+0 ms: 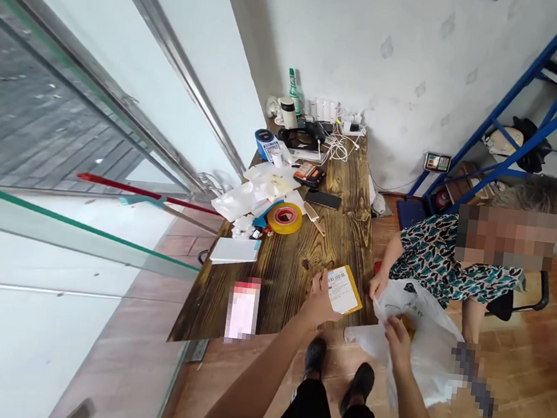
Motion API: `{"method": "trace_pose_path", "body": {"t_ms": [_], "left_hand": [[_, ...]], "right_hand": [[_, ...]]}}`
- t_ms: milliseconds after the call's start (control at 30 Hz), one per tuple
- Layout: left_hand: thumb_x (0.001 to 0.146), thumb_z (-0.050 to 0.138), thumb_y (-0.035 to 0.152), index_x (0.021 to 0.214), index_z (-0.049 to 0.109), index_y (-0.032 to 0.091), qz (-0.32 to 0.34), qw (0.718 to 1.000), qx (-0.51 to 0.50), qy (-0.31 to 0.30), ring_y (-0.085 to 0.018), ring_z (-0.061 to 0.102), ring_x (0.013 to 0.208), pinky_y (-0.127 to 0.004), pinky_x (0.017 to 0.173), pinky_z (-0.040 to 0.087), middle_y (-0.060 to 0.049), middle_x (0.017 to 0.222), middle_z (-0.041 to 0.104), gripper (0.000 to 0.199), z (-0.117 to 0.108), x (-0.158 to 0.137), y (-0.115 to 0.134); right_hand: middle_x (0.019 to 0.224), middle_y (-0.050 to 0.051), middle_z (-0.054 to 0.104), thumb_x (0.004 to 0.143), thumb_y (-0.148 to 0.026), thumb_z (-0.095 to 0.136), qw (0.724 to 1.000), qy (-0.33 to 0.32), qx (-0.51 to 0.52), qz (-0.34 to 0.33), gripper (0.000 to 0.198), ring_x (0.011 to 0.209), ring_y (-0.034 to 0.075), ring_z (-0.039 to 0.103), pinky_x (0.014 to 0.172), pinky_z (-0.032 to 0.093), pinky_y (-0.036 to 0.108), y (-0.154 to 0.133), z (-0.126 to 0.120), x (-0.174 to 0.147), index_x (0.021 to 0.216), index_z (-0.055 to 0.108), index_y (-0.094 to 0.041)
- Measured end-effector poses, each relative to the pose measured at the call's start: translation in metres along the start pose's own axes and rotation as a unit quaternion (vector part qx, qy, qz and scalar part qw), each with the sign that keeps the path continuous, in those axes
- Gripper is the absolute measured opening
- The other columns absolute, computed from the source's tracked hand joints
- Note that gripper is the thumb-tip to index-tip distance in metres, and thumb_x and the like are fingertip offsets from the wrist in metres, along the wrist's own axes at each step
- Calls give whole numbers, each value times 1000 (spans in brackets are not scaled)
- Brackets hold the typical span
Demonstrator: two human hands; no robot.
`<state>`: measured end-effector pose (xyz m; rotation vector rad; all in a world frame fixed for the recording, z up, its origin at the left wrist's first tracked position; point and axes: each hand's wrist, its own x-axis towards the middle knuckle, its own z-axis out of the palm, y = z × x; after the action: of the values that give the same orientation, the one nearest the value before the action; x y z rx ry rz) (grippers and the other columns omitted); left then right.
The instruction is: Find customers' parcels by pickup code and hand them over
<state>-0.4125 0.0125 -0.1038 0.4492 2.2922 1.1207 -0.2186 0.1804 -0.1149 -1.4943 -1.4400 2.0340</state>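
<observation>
My left hand [319,302] holds a small yellow parcel [344,289] with a white label, just above the near right edge of the dark wooden table [297,265]. My right hand [397,342] grips the rim of a white plastic bag [424,346] that hangs open beside the table. A seated person in a patterned top [434,253] holds the bag's far rim with one hand [378,284]. Something yellow shows inside the bag by my fingers.
The table carries a yellow tape roll [285,218], a white pad [235,250], plastic wrappers [255,189], a black phone [323,199], chargers and bottles at the far end. A glass door stands left. Blue shelving [531,110] rises at the right. My feet [338,370] stand on the wooden floor.
</observation>
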Motion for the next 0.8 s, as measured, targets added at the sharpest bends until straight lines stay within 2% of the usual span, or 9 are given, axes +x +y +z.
{"method": "trace_pose_path", "body": {"t_ms": [100,200,300,467,533,600,667,700,800], "left_hand": [[33,87,16,150,30,9,59,998,4,-33,-44,31,145,-51,119,31,-30,154,31,131,-4,-2,3],[36,87,21,151,29,9,106,993,2,-61,-41,34,143,-50,118,34,-27,154,30,129,-7,-14,10],[43,85,26,154,22,11,145,986,9,-76,-40,28,147,-51,120,30,-24,156,27,129,-5,-36,17],[54,83,38,159,9,17,187,973,9,-132,-39,19,150,-53,120,28,-21,163,13,131,2,-71,17],[69,72,46,158,7,11,120,989,-11,-87,-37,12,152,-52,122,22,-23,164,12,116,-5,-74,7],[80,58,42,155,4,-2,-41,998,3,42,-39,8,153,-53,122,18,-31,161,12,103,-22,-73,-11],[80,56,39,150,3,-14,-211,959,62,181,-46,8,151,-60,120,15,-39,157,11,102,-44,-71,-34],[77,58,40,148,5,-16,-266,933,96,221,-49,8,150,-65,118,13,-42,156,11,105,-54,-72,-46],[68,65,52,146,9,-17,-341,892,132,266,-53,22,144,-65,116,20,-44,152,23,119,-79,-77,-84]], "right_hand": [[120,12,71,49,-50,88,998,-41,-9,-47,63,123,34,59,110,42,50,-1,47,0,102,67,-21],[128,9,69,49,-43,90,993,-91,-14,-78,72,127,31,57,113,40,47,-11,71,-1,114,67,-21],[127,9,70,51,-38,91,989,-117,-22,-83,78,121,32,61,111,42,49,-21,67,-12,123,65,-22],[129,7,70,60,-37,87,983,-166,76,-5,70,121,31,63,103,49,46,-19,25,-46,124,63,-25],[117,10,75,62,-45,85,978,-128,158,55,63,111,31,69,95,53,45,-14,2,-54,117,66,-21],[104,8,78,65,-54,81,970,-64,207,110,60,97,30,73,85,57,46,-11,-18,-51,113,64,-22],[91,4,78,63,-55,80,976,35,186,107,64,83,29,74,72,58,44,-12,-31,-42,115,61,-25],[87,2,77,60,-55,80,979,78,166,93,68,77,27,73,65,58,41,-14,-34,-37,118,58,-25],[88,0,76,54,-48,84,979,140,145,34,82,76,25,71,60,55,33,-23,-32,-26,128,53,-26]]}}
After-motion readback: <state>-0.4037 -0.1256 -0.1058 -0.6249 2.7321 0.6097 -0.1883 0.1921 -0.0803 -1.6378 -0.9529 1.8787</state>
